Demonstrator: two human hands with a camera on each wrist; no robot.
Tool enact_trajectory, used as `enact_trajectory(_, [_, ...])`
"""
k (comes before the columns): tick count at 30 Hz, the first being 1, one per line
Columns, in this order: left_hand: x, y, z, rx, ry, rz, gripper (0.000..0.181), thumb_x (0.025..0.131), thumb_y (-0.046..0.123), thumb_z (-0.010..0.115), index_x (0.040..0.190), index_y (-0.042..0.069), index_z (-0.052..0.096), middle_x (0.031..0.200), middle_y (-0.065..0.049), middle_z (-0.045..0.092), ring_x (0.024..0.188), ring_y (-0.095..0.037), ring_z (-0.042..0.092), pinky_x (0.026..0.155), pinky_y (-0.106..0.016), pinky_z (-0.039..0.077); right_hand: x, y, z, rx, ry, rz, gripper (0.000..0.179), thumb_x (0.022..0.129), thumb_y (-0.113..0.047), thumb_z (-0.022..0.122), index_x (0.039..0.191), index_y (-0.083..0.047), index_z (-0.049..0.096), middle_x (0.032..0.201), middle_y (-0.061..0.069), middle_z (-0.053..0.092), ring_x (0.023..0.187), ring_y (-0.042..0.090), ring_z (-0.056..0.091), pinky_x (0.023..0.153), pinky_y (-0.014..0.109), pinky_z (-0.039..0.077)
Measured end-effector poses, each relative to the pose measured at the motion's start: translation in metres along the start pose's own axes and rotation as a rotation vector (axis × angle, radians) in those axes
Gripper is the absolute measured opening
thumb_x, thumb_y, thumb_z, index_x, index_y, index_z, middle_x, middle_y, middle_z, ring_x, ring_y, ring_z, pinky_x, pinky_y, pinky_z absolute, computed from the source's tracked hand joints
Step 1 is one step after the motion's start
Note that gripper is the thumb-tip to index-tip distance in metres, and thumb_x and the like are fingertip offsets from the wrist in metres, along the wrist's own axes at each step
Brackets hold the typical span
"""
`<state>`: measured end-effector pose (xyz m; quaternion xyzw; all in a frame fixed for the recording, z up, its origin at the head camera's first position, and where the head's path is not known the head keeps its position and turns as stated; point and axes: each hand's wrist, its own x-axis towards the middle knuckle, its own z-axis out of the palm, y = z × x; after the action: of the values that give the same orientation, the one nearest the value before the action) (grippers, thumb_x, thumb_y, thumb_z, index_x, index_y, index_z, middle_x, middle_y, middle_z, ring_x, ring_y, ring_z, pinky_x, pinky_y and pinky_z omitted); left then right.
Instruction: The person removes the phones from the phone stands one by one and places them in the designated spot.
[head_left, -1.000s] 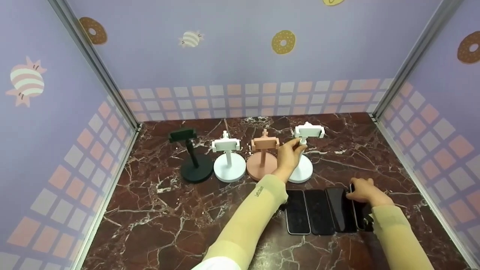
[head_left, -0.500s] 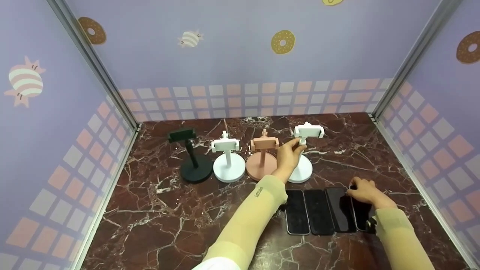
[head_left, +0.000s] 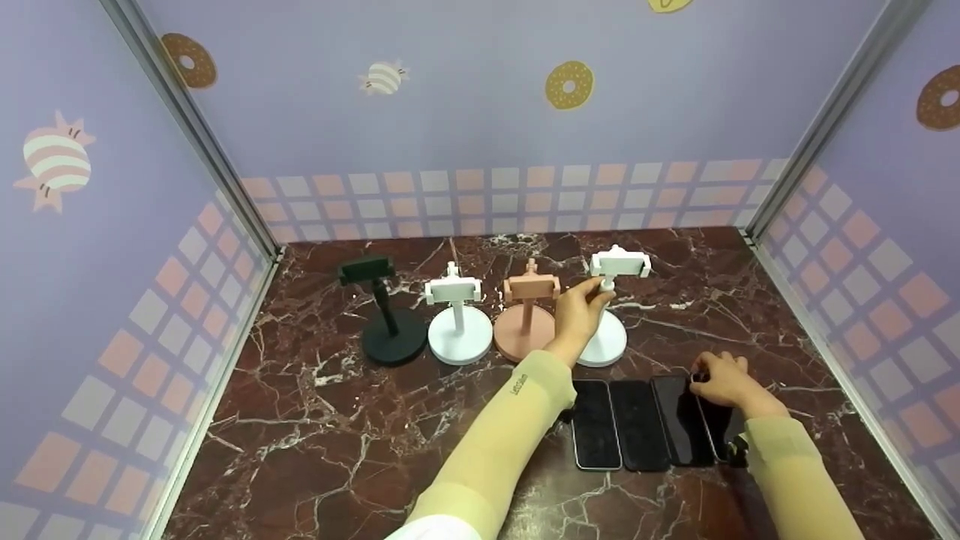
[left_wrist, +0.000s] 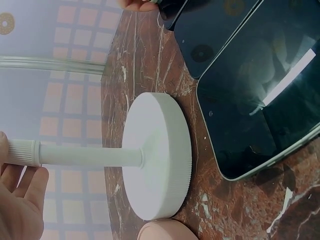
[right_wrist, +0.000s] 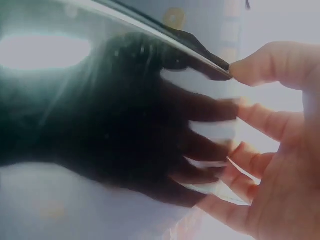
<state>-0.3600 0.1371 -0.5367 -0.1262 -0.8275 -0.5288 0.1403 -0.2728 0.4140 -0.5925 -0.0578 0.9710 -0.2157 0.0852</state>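
Observation:
My left hand (head_left: 578, 316) grips the upper post of the rightmost white phone stand (head_left: 606, 341), just under its clamp. In the left wrist view, the fingers and thumb (left_wrist: 4, 145) are round the ribbed collar, and the stand's round base (left_wrist: 157, 155) sits on the table. My right hand (head_left: 726, 379) holds the top end of the rightmost smartphone (head_left: 718, 427). In the right wrist view, the thumb (right_wrist: 265, 62) presses one corner of that phone (right_wrist: 115, 105) while the other fingers touch along its end. Its dark glossy screen reflects the hand.
A pink stand (head_left: 525, 330), another white stand (head_left: 459, 336) and a black stand (head_left: 393, 337) stand in a row to the left. Three more smartphones (head_left: 638, 425) lie side by side left of the held one. Patterned walls (head_left: 480, 112) enclose the marble table (head_left: 337, 450).
The right hand has shifted slightly left at the phone's top end, and the phone's edge now slants more toward its neighbour. The left hand and the stand stay in place.

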Motion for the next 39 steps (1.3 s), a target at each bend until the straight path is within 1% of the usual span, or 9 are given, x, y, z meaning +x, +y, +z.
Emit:
enact_trajectory(3, [0.0004,-0.0003,0.0002,0.004,0.003,0.007,0.032,0.092,0.025,0.076,0.12,0.009,0.077,0.108,-0.006,0.08,0.098,-0.017,0.076,0.085,-0.017,0.057,-0.0013,0.0009,-0.0008,0.008,0.006,-0.003,0.026,0.085,-0.015,0.07,0.102,0.0,0.059,0.105,0.027,0.057,0.096,0.04,0.039,0.087,0.057,0.028])
enact_trajectory(6, [0.0003,-0.0003,0.0003,0.006,0.005,0.005,0.032,0.092,0.024,0.076,0.12,0.009,0.077,0.106,-0.007,0.08,0.097,-0.018,0.076,0.085,-0.02,0.058,-0.0016,0.0019,-0.0008,0.012,0.009,-0.011,0.026,0.085,-0.015,0.071,0.102,0.0,0.059,0.107,0.027,0.059,0.097,0.04,0.041,0.089,0.058,0.027])
enact_trajectory(14, [0.0002,0.0013,0.0001,0.019,-0.007,-0.015,0.033,0.093,0.026,0.076,0.122,0.01,0.076,0.11,-0.006,0.08,0.099,-0.017,0.076,0.086,-0.02,0.058,-0.0024,0.0014,-0.0004,0.01,0.026,-0.016,0.026,0.084,-0.015,0.072,0.101,0.001,0.059,0.104,0.026,0.059,0.097,0.041,0.044,0.089,0.06,0.028])
enact_trajectory(21, [0.0013,0.0017,0.0005,0.045,0.0,-0.01,0.032,0.093,0.028,0.076,0.121,0.012,0.077,0.11,-0.005,0.08,0.1,-0.017,0.076,0.088,-0.023,0.058,-0.0022,0.0009,-0.0002,0.006,0.034,-0.013,0.026,0.083,-0.015,0.072,0.1,0.0,0.06,0.102,0.026,0.061,0.096,0.041,0.045,0.088,0.059,0.029])
enact_trajectory(26, [0.0013,0.0016,0.0008,0.058,0.0,-0.028,0.034,0.092,0.028,0.076,0.122,0.013,0.077,0.109,-0.004,0.08,0.101,-0.017,0.076,0.088,-0.023,0.058,-0.0016,0.0007,0.0001,0.007,0.042,-0.018,0.027,0.081,-0.015,0.072,0.099,0.0,0.06,0.102,0.026,0.061,0.097,0.042,0.045,0.088,0.059,0.029])
enact_trajectory(31, [-0.0004,0.0005,-0.0005,0.049,-0.013,-0.045,0.033,0.093,0.027,0.076,0.123,0.011,0.076,0.11,-0.004,0.08,0.1,-0.017,0.076,0.089,-0.023,0.058,-0.0015,0.0008,0.001,0.033,0.027,-0.007,0.026,0.083,-0.014,0.071,0.101,0.001,0.06,0.105,0.027,0.06,0.098,0.043,0.043,0.087,0.058,0.029])
enact_trajectory(35, [-0.0039,-0.001,-0.0033,0.039,-0.018,-0.071,0.03,0.094,0.026,0.075,0.12,0.01,0.077,0.11,-0.005,0.08,0.1,-0.016,0.075,0.089,-0.022,0.057,-0.0016,0.0016,0.0016,0.039,0.019,-0.004,0.026,0.085,-0.014,0.07,0.104,0.002,0.06,0.106,0.027,0.06,0.098,0.041,0.044,0.088,0.057,0.027])
enact_trajectory(39, [-0.0074,-0.0025,-0.0069,0.029,-0.01,-0.078,0.027,0.095,0.027,0.074,0.116,0.009,0.078,0.108,-0.005,0.08,0.099,-0.017,0.076,0.087,-0.022,0.058,-0.0016,0.0019,0.0019,0.033,0.027,-0.011,0.027,0.085,-0.013,0.071,0.103,0.003,0.06,0.105,0.027,0.061,0.099,0.041,0.046,0.09,0.058,0.026])
